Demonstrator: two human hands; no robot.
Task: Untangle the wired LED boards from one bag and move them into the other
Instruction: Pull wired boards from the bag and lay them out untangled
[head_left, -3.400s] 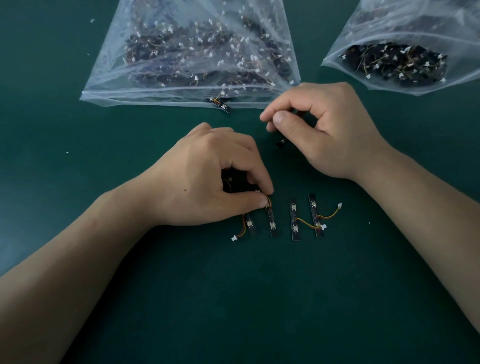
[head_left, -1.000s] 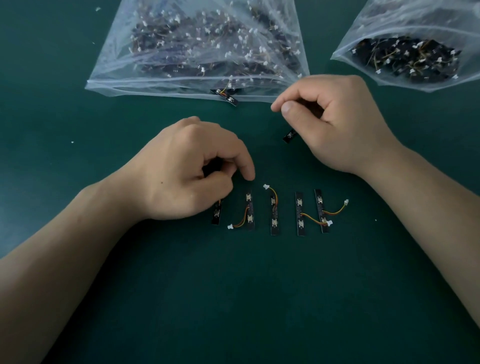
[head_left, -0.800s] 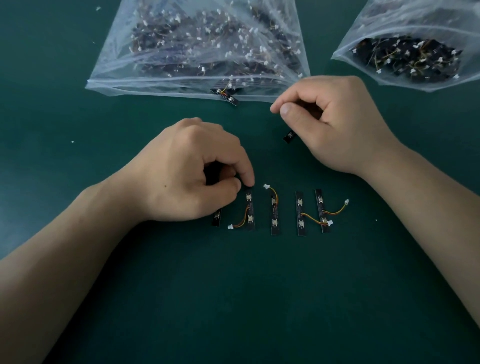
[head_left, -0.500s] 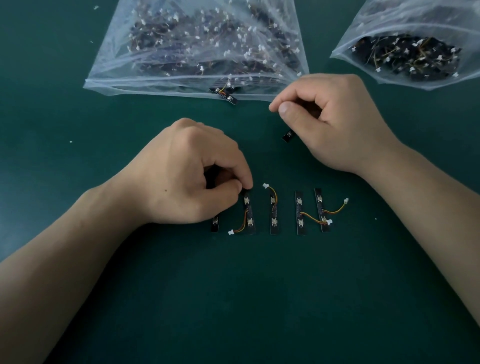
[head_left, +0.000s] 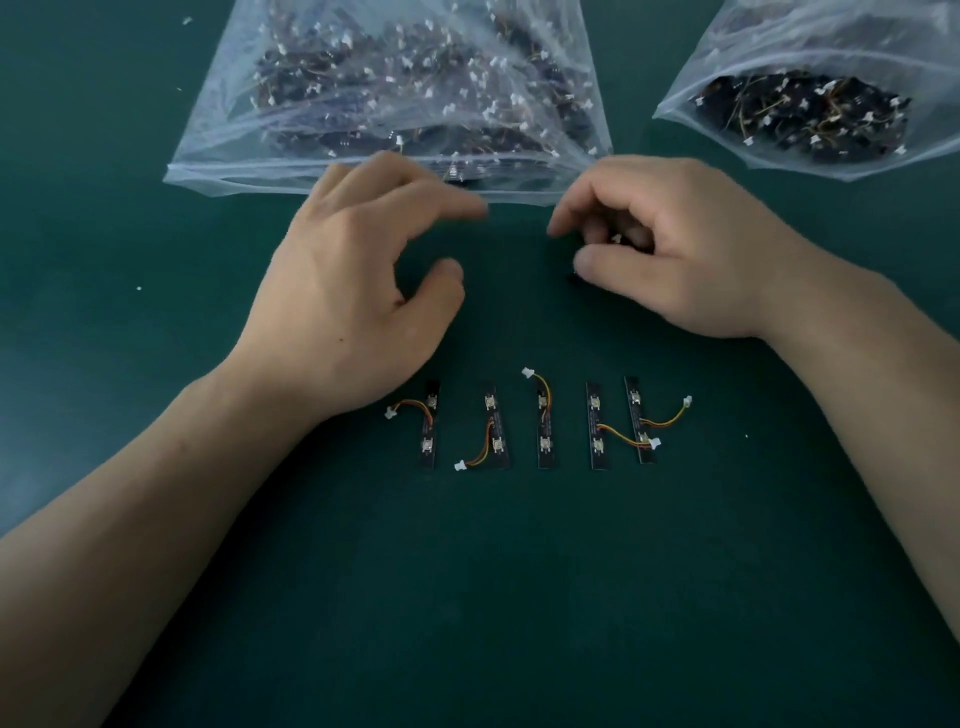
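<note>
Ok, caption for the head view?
Five LED boards lie in a row; left hand open, right hand gripping another board.

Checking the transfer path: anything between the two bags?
Nothing: the head view shows only bare green mat between the fuller bag and the smaller bag.

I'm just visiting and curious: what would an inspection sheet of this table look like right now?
Surface: dark green mat, flat.
Job's things: five LED boards in a row; big bag and smaller bag, both holding tangled boards.
Clutter: a few white specks.
Hands: left hand open, at the big bag's near edge; right hand pinches a wired board, mostly hidden.
Cables: short orange leads with white plugs; one lead crosses onto the neighbouring board.
Surroundings: nothing seen.
</note>
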